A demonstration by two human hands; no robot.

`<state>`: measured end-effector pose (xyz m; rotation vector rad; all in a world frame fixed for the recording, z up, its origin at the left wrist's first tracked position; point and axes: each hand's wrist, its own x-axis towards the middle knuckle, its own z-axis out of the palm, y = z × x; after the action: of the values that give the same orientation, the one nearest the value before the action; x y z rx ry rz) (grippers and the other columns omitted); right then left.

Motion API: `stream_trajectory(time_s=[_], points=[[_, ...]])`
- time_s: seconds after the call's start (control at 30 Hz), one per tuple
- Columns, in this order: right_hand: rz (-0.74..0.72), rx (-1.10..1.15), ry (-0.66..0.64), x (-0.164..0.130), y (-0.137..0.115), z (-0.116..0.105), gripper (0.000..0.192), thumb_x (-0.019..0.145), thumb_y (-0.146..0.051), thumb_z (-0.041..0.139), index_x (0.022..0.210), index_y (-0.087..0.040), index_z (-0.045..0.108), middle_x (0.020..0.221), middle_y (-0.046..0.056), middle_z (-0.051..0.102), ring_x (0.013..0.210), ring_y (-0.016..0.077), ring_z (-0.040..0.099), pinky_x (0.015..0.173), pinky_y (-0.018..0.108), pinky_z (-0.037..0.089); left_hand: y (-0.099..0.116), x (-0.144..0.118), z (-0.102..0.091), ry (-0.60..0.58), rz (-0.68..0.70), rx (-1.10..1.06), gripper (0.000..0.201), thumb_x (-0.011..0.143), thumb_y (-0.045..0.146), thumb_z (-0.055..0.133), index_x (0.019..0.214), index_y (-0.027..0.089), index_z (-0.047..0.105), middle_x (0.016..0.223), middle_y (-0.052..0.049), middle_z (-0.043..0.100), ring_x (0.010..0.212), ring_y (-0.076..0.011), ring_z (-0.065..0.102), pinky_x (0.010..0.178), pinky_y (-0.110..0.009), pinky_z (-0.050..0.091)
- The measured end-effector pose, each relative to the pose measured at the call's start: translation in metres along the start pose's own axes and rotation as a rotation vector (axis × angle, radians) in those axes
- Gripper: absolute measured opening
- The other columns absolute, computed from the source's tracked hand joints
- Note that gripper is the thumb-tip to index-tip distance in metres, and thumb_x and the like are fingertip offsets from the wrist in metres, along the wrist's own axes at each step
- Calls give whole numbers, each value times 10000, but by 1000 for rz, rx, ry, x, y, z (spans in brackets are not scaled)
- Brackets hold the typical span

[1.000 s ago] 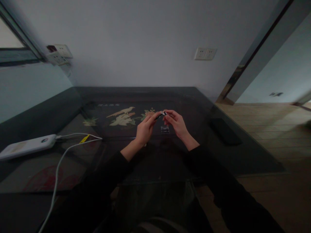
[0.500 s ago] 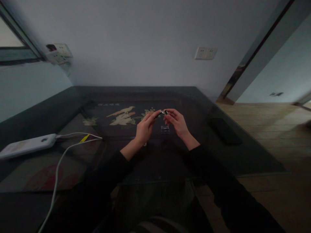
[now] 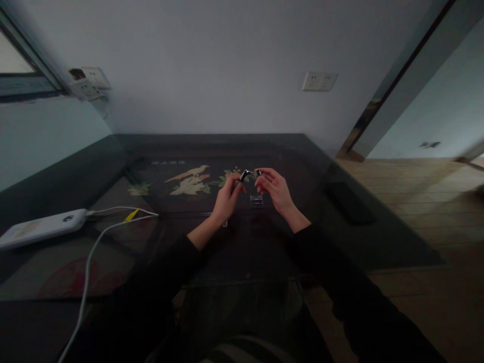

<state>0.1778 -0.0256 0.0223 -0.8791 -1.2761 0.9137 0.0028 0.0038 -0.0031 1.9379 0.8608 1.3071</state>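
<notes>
Above the dark table, my left hand [image 3: 226, 197] pinches a slim dark handle [image 3: 242, 177] with a shiny metal end, which looks like a razor handle. The handle tilts up to the right. Across a narrow gap, the fingertips of my right hand [image 3: 277, 190] close on a small dark piece [image 3: 258, 173], too small to identify surely. Below, between both hands, a small clear and silver rack with cross bars [image 3: 256, 202] lies on the tabletop. A small pale object [image 3: 225, 224] shows partly beside my left wrist.
A white power bank [image 3: 45, 227] with a white cable [image 3: 88, 262] lies on the left of the table [image 3: 242, 247]. A black phone-like slab [image 3: 350, 202] rests at the right. Behind stands a wall with sockets [image 3: 319, 81]. The table's right edge drops to a wooden floor.
The handle and the small piece, close together before, now stand slightly apart. My left hand has turned the handle more upright and shifted a little; my right hand is almost unmoved.
</notes>
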Motion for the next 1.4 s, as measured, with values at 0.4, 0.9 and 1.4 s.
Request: stream_trajectory(time_s=[0.4, 0.9, 1.4], points=[[-5, 31, -6, 1, 1, 0, 435, 743, -507, 774, 1049, -230, 634, 738, -18, 626, 574, 104, 543, 513, 249, 419, -21, 9, 2, -103, -319, -134, 71, 880, 211, 589, 929, 161, 579, 787, -14, 654, 636, -108, 551, 621, -234, 427], [-17, 28, -19, 1, 2, 0, 428, 747, -481, 780, 1055, -225, 629, 736, -19, 624, 575, 103, 539, 509, 247, 414, -12, -3, -2, -267, -200, 324, 141, 891, 202, 534, 966, 203, 653, 744, 2, 657, 615, -125, 595, 629, -244, 426], [-15, 10, -41, 2, 5, 0, 439, 738, -498, 785, 1042, -227, 622, 725, -21, 623, 568, 105, 540, 524, 254, 449, -6, -6, 3, -359, -31, 819, 167, 943, 268, 501, 977, 223, 659, 931, -40, 721, 887, -222, 663, 765, -332, 414]])
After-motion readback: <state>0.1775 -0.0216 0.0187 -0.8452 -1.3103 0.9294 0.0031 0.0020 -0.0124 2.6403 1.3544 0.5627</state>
